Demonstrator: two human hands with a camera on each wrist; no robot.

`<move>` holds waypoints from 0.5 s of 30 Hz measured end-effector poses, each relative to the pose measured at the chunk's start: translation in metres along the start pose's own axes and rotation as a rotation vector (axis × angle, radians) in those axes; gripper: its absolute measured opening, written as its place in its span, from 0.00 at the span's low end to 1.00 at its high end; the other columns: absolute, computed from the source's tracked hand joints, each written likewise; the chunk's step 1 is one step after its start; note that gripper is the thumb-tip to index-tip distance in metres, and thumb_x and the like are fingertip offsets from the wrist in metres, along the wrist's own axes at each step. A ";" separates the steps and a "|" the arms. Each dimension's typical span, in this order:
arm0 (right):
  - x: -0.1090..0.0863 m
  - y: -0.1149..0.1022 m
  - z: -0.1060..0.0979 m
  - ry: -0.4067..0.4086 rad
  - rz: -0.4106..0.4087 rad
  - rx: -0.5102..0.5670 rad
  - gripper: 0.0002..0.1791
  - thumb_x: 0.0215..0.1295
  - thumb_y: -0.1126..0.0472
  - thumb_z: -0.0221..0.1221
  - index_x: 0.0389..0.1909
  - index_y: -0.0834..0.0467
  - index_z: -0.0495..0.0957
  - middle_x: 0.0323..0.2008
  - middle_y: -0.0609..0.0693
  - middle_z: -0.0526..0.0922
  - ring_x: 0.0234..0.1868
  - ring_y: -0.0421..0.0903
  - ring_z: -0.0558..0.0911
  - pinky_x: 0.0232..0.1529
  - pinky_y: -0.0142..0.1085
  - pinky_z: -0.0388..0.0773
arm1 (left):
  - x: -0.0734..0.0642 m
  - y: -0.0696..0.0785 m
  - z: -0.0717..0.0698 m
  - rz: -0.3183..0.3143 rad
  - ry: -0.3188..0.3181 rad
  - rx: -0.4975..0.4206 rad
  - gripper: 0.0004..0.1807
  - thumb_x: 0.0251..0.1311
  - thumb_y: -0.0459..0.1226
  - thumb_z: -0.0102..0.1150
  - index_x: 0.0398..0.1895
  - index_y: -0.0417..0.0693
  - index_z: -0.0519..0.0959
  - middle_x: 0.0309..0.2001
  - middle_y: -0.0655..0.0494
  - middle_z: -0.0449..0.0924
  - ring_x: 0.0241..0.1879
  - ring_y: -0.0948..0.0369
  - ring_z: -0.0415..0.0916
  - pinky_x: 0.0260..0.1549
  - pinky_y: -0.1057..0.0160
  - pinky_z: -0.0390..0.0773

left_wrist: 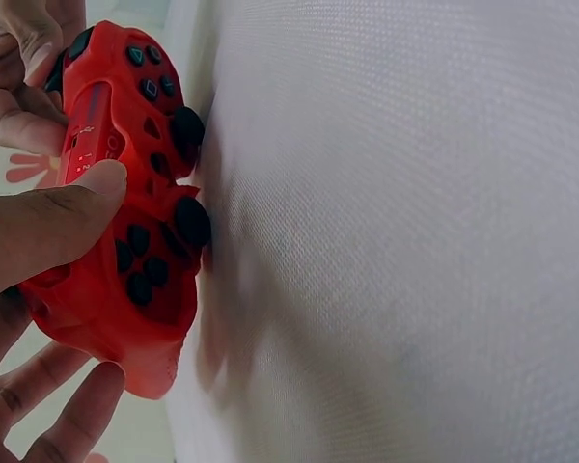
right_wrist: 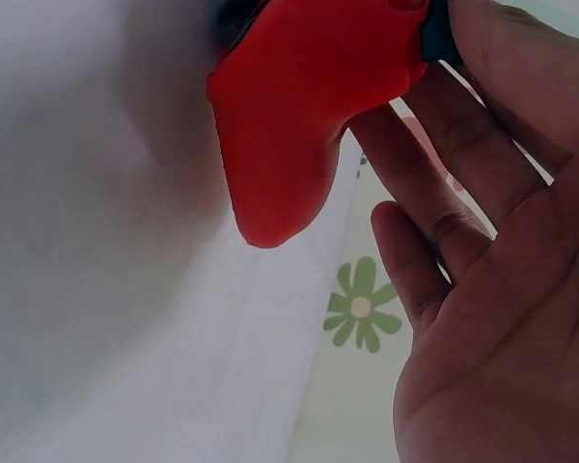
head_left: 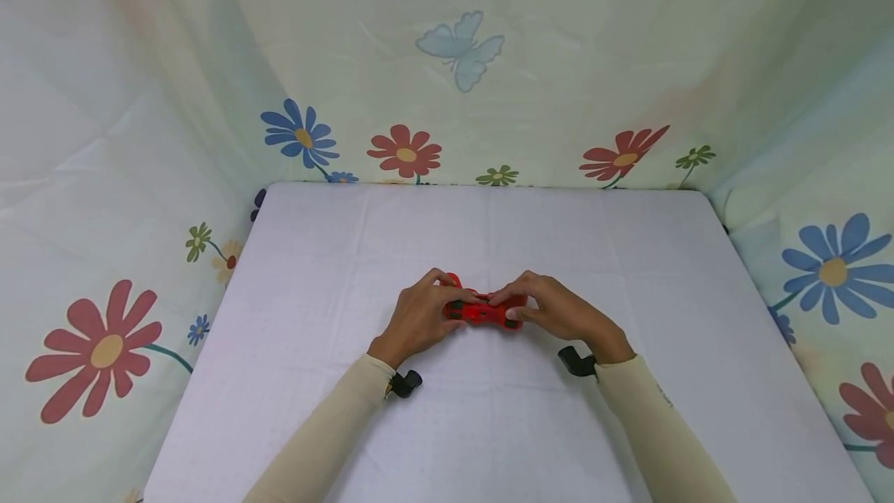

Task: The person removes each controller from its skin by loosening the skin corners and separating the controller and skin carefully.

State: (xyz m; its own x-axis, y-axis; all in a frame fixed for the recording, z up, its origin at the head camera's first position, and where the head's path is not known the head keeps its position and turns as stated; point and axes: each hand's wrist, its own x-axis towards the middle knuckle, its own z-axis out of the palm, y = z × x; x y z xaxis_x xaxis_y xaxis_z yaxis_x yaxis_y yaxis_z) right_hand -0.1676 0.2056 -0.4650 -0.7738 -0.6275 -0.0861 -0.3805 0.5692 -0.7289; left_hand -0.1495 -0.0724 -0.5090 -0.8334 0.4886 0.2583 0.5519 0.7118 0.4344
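Observation:
A red game controller (head_left: 483,313) with black buttons and thumbsticks is held between both hands over the middle of the table. My left hand (head_left: 417,315) grips one end of it. In the left wrist view, the left thumb (left_wrist: 82,207) presses on the controller's edge while other fingers spread behind it. The thumbsticks (left_wrist: 192,221) point toward the white cloth, close over it. At the other end, my right hand (head_left: 559,309) pinches the controller between thumb and fingers. One red grip (right_wrist: 285,145) shows in the right wrist view, hanging down beside the right hand's lower fingers.
White cloth covers the table (head_left: 314,254), whose far edge meets a hanging curtain (head_left: 559,45) printed with flowers and a butterfly. More curtain stands along the left and right sides. A small black wrist camera (head_left: 405,384) sits at the left cuff, another (head_left: 576,362) at the right.

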 end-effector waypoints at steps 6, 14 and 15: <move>0.002 0.000 -0.002 -0.011 0.001 -0.037 0.20 0.68 0.63 0.70 0.60 0.49 0.87 0.56 0.43 0.89 0.55 0.47 0.79 0.52 0.50 0.80 | 0.000 0.002 -0.001 0.007 0.005 -0.005 0.24 0.52 0.43 0.85 0.54 0.66 0.90 0.49 0.59 0.82 0.53 0.64 0.74 0.32 0.66 0.80; 0.007 0.000 -0.008 -0.036 -0.050 -0.125 0.15 0.68 0.62 0.70 0.55 0.52 0.87 0.51 0.45 0.89 0.54 0.49 0.79 0.54 0.52 0.78 | 0.001 0.003 -0.002 -0.001 -0.001 0.002 0.23 0.53 0.43 0.84 0.54 0.66 0.90 0.50 0.59 0.82 0.53 0.63 0.74 0.31 0.67 0.79; 0.008 0.000 -0.009 -0.042 -0.051 -0.133 0.15 0.68 0.62 0.71 0.54 0.52 0.88 0.50 0.45 0.89 0.54 0.49 0.79 0.54 0.52 0.78 | 0.001 0.003 -0.002 -0.001 -0.002 0.003 0.24 0.53 0.43 0.84 0.54 0.66 0.90 0.50 0.59 0.82 0.53 0.63 0.74 0.31 0.67 0.79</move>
State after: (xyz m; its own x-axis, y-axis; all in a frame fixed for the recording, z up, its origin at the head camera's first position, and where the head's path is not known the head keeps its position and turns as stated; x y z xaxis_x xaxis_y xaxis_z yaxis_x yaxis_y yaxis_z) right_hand -0.1780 0.2055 -0.4600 -0.7308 -0.6777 -0.0816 -0.4849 0.5996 -0.6367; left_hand -0.1488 -0.0713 -0.5057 -0.8341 0.4884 0.2564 0.5508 0.7139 0.4323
